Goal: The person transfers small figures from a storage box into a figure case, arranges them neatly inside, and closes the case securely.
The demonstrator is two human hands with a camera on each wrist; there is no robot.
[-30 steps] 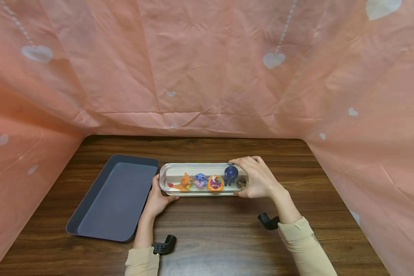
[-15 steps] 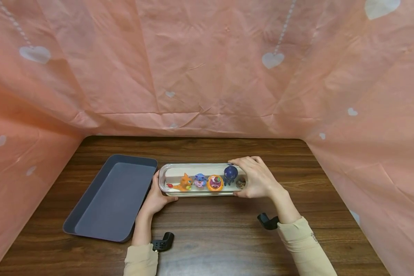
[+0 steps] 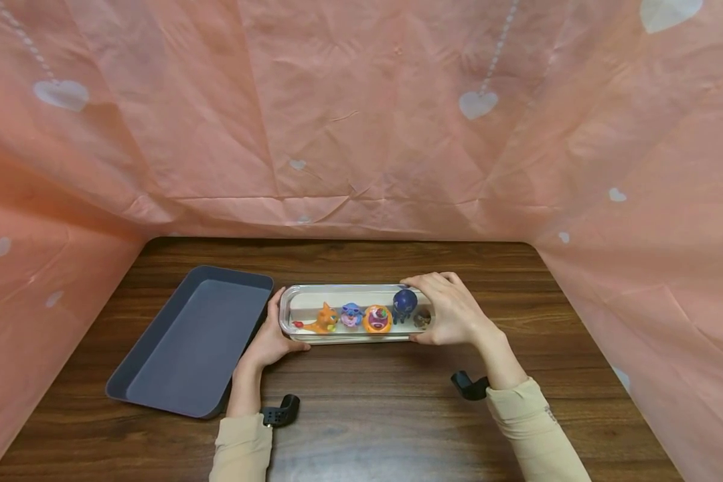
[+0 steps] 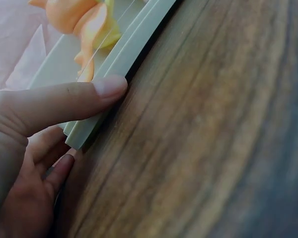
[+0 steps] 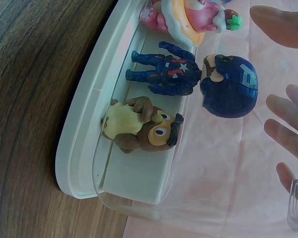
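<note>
A long display case (image 3: pixel 343 296) with a clear cover and a white base (image 5: pixel 82 114) sits on the table. Inside stand an orange figurine (image 3: pixel 324 320), a blue-and-pink one (image 3: pixel 351 316), an orange-rimmed round one (image 3: pixel 377 320), a dark blue helmeted one (image 5: pixel 228 87) and a brown owl (image 5: pixel 159 130). My left hand (image 3: pixel 268 343) holds the case's left end, thumb (image 4: pixel 107 89) on the base's front edge, fingers round the end and partly hidden. My right hand (image 3: pixel 452 311) spans the cover's right end, thumb at the front, fingers behind.
A grey rectangular tray (image 3: pixel 187 348) lies to the left, close beside my left forearm. The dark wood table (image 3: pixel 385 408) is bordered by pink cloth (image 3: pixel 361 134) at the back and sides.
The tray has shifted slightly left, and my left forearm has moved a little left too. My left fingers reach farther back along the case's end. My right hand keeps its grip.
</note>
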